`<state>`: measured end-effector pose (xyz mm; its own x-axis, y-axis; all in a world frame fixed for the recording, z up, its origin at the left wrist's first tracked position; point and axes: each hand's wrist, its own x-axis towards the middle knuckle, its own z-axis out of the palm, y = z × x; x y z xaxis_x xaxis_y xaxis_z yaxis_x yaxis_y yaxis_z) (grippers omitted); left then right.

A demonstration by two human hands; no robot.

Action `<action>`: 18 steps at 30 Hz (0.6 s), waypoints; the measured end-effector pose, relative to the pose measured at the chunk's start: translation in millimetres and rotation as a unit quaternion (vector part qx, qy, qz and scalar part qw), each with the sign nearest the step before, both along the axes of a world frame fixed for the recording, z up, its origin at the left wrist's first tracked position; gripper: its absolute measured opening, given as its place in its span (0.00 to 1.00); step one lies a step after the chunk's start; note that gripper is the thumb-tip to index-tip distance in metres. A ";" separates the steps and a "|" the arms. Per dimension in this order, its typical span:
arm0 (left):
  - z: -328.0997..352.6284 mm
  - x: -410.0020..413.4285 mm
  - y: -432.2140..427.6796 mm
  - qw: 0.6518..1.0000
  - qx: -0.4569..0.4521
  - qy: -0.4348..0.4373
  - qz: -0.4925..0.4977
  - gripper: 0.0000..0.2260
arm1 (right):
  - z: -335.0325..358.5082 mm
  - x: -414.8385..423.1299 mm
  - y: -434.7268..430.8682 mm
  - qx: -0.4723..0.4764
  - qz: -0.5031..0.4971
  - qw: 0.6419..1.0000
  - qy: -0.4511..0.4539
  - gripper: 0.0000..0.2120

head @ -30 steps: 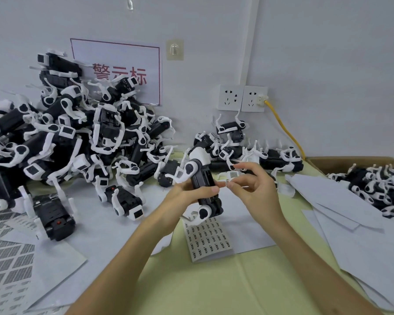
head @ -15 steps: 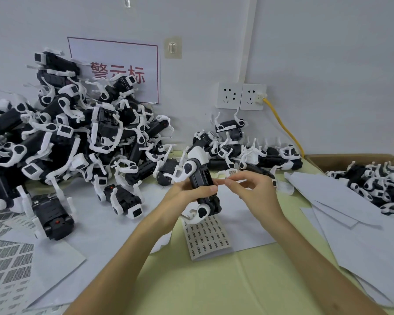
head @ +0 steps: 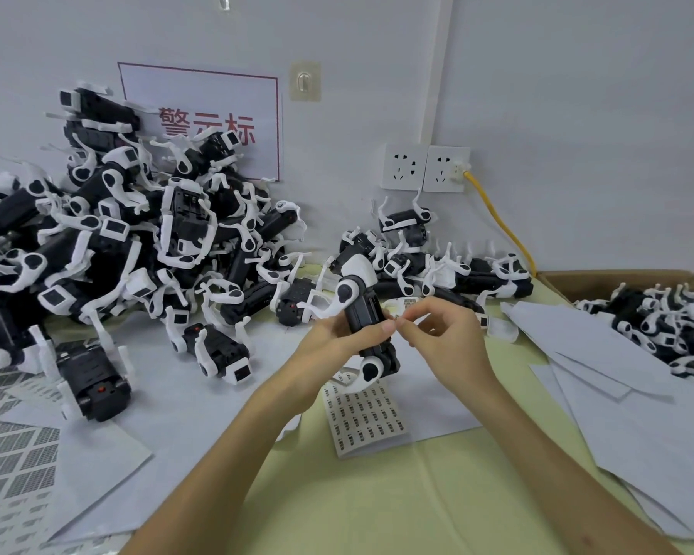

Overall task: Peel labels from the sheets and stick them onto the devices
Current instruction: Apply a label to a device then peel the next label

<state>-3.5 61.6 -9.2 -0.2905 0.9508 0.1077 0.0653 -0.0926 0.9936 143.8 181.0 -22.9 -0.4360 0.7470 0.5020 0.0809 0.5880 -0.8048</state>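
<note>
Above the label sheet, left fingers grip the device; right fingers pinch its edge.

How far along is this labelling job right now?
Done: the cardboard box at right holds devices, perhaps finished ones; labels on them cannot be read. In hand: the left hand grips one device while the right hand pinches a label beside it. Left: the big pile at left, and a label sheet mostly full.
</note>
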 end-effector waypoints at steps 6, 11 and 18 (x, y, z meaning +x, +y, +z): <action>-2.0 -5.9 5.9 0.995 0.016 -0.085 0.055 0.23 | 9.9 3.2 -4.4 -0.066 0.066 0.995 0.021 0.04; -5.8 -5.2 10.9 0.986 0.036 -0.150 0.069 0.23 | 2.5 -1.7 -12.2 -0.153 0.182 0.970 -0.057 0.32; -17.3 -2.1 16.4 0.988 0.053 -0.130 0.057 0.28 | -2.1 -3.3 -10.4 -0.156 0.187 0.970 -0.027 0.37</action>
<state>-5.6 78.0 -26.5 -0.4267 0.8973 0.1128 -0.1739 -0.2038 0.9634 140.5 170.6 -25.0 -0.7247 0.6436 0.2462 -0.0433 0.3140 -0.9484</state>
